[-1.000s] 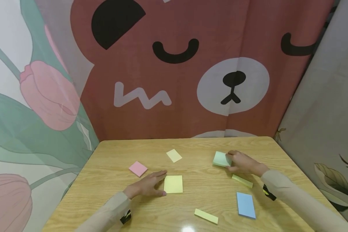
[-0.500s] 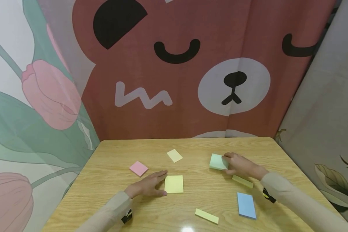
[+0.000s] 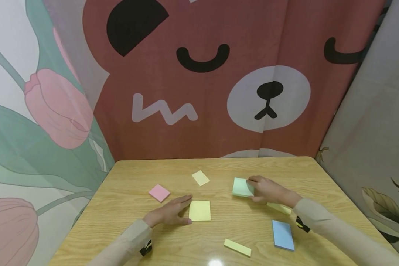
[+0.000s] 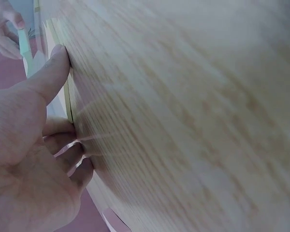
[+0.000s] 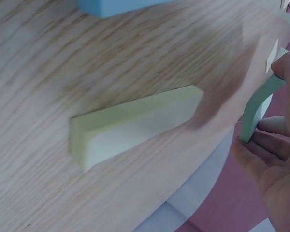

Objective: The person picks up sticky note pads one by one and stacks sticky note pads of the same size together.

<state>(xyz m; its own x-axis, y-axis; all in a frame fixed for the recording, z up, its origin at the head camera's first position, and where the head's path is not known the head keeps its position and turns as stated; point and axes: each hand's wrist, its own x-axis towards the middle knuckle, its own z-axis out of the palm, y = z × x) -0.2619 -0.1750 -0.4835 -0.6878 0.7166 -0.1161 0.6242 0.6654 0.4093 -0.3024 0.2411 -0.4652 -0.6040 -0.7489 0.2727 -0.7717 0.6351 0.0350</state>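
In the head view my right hand [image 3: 270, 190] pinches a pale green sticky note pad [image 3: 241, 187] by its right side. The right wrist view shows this green pad [image 5: 257, 104] slightly bent between thumb and fingers, off the table. My left hand [image 3: 170, 212] rests on the table at the left side of a square yellow sticky note pad [image 3: 200, 211]. Its thumb lies by the pad's near left corner and its fairly straight fingers by the far left corner. In the left wrist view the thumb of this hand [image 4: 24, 125] touches the pad's edge.
A small pale yellow pad [image 3: 200, 178] lies farther back, and a pink pad [image 3: 159, 193] to the left. A narrow yellow pad [image 3: 279, 208] is partly behind the right forearm; another narrow pad [image 3: 237, 247] and a blue pad [image 3: 283, 235] lie nearer. Printed curtains [image 3: 199, 140] stand behind the table [image 3: 136, 173].
My right hand has moved left with the green pad, toward the square yellow pad. The left hand has stayed in place.
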